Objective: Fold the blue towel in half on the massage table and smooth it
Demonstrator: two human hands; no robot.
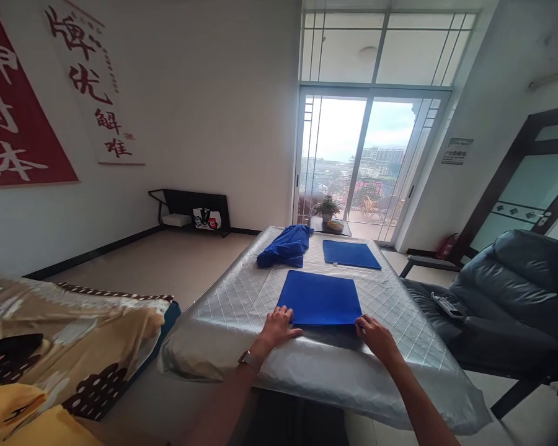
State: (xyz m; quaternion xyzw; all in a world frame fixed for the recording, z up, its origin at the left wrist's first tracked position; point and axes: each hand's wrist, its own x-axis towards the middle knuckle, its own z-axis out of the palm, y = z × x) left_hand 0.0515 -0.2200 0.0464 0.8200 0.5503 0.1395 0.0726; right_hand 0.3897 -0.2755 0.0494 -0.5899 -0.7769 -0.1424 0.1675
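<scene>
A flat blue folded cloth [323, 298] lies on the table with its near edge toward me. At its near left corner rests my left hand [278, 327], fingertips on the cloth and thumb stretched out to the side along the edge. My right hand [371, 333] has its fingers closed on the near right corner. Farther back lies a second flat blue folded cloth [352, 254] with a small white tag at its edge. To the left of that one is a crumpled heap of blue cloth [286, 246]. Neither hand touches these two.
A silvery quilted cover [232, 310] drapes over the table. A dark padded armchair [506, 303] with a remote-like device [447, 306] on it stands close on the right. On the left is a bed-like surface with a patterned blanket [116, 334]. Sliding glass doors [367, 161] are behind.
</scene>
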